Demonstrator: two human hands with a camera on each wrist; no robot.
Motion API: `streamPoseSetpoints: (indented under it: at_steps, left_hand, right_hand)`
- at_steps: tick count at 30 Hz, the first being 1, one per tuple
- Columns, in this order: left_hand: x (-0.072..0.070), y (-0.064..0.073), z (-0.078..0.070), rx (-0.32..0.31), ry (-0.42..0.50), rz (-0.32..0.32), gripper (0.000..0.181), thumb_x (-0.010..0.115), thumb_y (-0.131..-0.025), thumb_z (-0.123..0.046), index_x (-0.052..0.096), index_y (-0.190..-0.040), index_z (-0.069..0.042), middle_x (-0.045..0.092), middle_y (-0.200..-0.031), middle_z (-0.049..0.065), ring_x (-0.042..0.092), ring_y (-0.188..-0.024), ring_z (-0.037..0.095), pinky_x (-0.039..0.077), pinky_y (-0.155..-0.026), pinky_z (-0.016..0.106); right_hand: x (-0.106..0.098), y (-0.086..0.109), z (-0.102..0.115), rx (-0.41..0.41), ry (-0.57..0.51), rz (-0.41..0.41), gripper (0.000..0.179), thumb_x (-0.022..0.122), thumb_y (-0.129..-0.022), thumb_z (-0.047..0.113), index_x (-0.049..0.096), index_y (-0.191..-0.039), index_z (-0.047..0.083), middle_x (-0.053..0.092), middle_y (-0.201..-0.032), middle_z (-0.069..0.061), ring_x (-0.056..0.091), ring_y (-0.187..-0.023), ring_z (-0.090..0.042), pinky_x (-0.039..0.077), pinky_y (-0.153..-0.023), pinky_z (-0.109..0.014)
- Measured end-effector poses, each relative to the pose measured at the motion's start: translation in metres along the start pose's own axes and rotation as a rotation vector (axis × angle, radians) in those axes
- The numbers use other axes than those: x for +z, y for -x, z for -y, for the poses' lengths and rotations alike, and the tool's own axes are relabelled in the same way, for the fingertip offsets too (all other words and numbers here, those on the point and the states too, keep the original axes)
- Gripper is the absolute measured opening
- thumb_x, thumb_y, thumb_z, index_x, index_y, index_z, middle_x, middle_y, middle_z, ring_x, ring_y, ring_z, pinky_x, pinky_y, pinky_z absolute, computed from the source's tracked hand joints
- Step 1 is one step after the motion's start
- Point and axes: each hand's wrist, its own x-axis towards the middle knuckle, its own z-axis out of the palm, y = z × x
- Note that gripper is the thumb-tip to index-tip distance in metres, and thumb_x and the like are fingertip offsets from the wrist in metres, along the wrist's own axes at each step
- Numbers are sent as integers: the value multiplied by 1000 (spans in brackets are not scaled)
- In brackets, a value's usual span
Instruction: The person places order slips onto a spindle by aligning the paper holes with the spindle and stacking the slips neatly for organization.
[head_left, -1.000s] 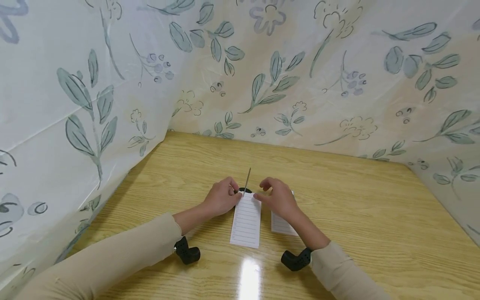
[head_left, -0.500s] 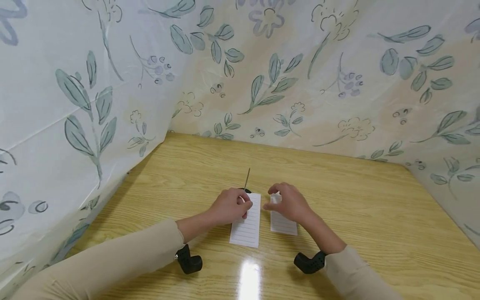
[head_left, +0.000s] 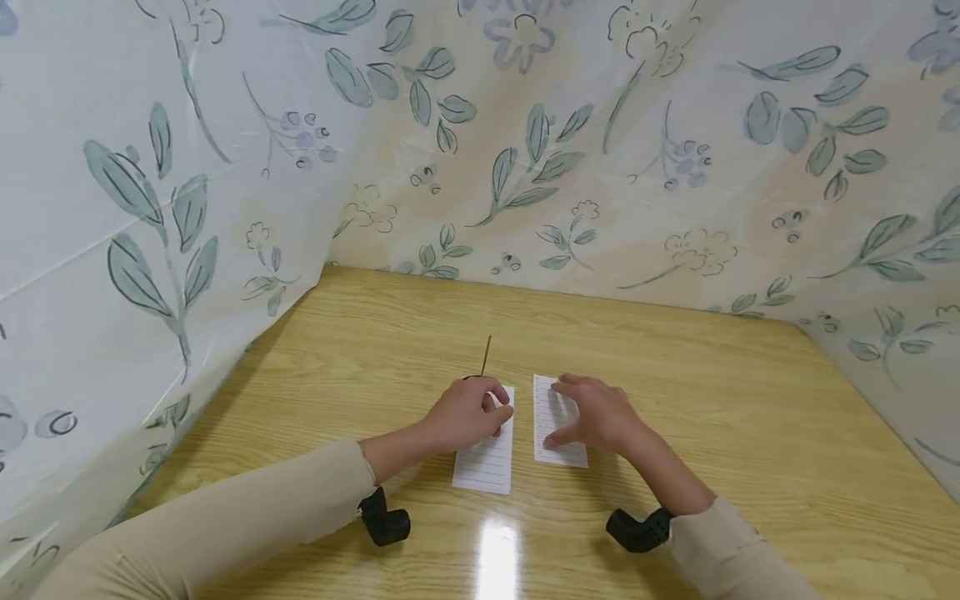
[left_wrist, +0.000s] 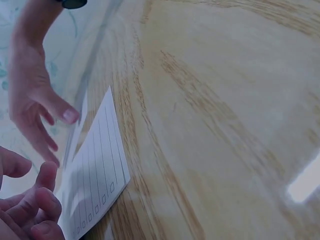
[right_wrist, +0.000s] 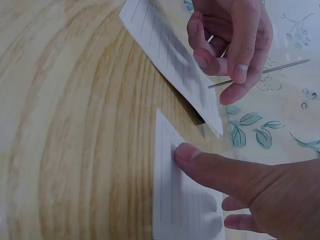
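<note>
Hovering above left paper (head_left: 483, 468): left hand (head_left: 463, 414), loosely curled; right hand (head_left: 606, 415), spread wide, over right paper (head_left: 551, 415).

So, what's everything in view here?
Wooden table: one, yellow-brown, across the lower view
Floral covering: count unclear, pale and green, behind and beside the table
Left paper: at least one, white, mid-table
Right paper: at least one, white, beside the left paper
Spike: one, grey, at the left paper's far end
Base: one, black, partly under the left paper
Wrist devices: two, black, one at each wrist
Sleeves: two, beige, on the forearms
Left hand: one, bare, over the left paper
Right hand: one, bare, over the right paper
</note>
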Motion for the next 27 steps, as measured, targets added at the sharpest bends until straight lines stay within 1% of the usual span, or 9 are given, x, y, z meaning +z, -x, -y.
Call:
streamPoseSetpoints:
  at_steps: [5, 12, 16, 22, 27]
  left_hand:
    - [2, -2, -2, -3, -9, 5, 16, 60, -95, -23, 62, -103, -9, 64, -64, -2, 51, -51, 11, 41, -51, 24]
    - [3, -4, -3, 13, -19, 11, 17, 60, -95, -21, 62, -104, -7, 66, -67, 1, 53, -52, 12, 43, -51, 25]
    - [4, -4, -4, 11, -19, 16, 18, 60, -95, -22, 62, -104, -7, 65, -66, 0, 54, -52, 12, 43, -51, 25]
    - [5, -7, -4, 1, -5, 21, 17, 60, -95, -22, 62, -103, -7, 66, -66, 1, 53, -51, 12, 43, -51, 24]
    - [6, -9, -3, 8, 0, 25, 17, 59, -95, -23, 63, -104, -8, 67, -66, 2, 53, -53, 12, 42, -53, 24]
  right_hand:
    - [4, 2, -3, 9, 6, -9, 75, 85, -68, 43, 61, -128, 6, 53, -140, -17, 50, -128, -40, 38, -95, -67]
    - [6, 2, -5, 8, -4, -35, 70, 85, -69, 40, 63, -126, 6, 55, -138, -16, 50, -129, -38, 39, -94, -65]
    - [6, 3, -4, 6, 3, -53, 67, 85, -70, 37, 64, -125, 6, 57, -137, -15, 51, -128, -38, 40, -93, -64]
    - [6, 3, -3, 8, 4, -115, 55, 85, -71, 34, 69, -116, 7, 64, -128, -13, 57, -120, -35, 43, -89, -62]
    - [7, 3, -2, 31, -11, -165, 51, 85, -72, 31, 69, -114, 7, 68, -120, -12, 60, -113, -35, 44, -87, -59]
